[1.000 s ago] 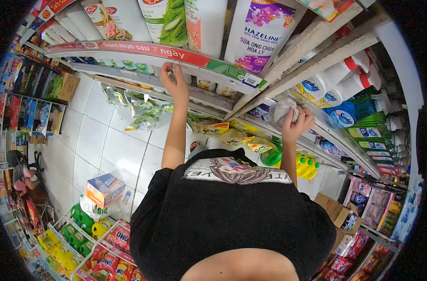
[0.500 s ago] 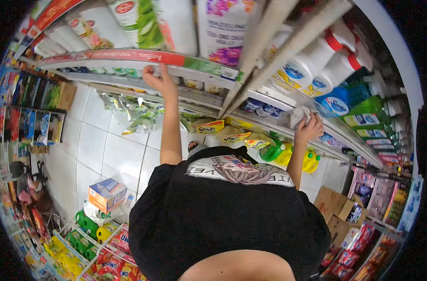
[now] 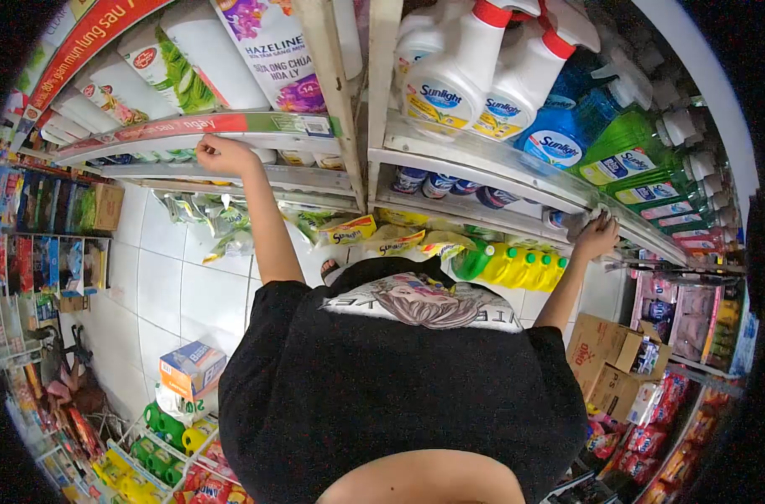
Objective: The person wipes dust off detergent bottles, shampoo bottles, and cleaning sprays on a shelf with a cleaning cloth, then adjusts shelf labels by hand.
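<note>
My left hand (image 3: 229, 158) is at the red and green label strip (image 3: 206, 126) on the front of the left shelf, its fingers curled near the strip's lower edge; whether they hold anything is hidden. On the right, my right hand (image 3: 597, 238) grips a whitish-grey cloth (image 3: 581, 223) against the front rail of the right shelf (image 3: 517, 172). White Sunlight spray bottles (image 3: 450, 76) and blue and green bottles (image 3: 559, 143) stand above that rail. Small blue-labelled containers (image 3: 440, 185) sit on the level beneath.
Yellow Sunlight packs (image 3: 349, 231) and yellow bottles with green caps (image 3: 517, 267) stand on the floor below the shelves. A blue and orange box (image 3: 191, 370) is at the lower left. Opened cardboard boxes (image 3: 601, 349) stand at the lower right.
My right hand has slid right along the shelf rail with the cloth. My left hand has shifted left and slightly down in view. The camera view has turned, so the shelves appear shifted left.
</note>
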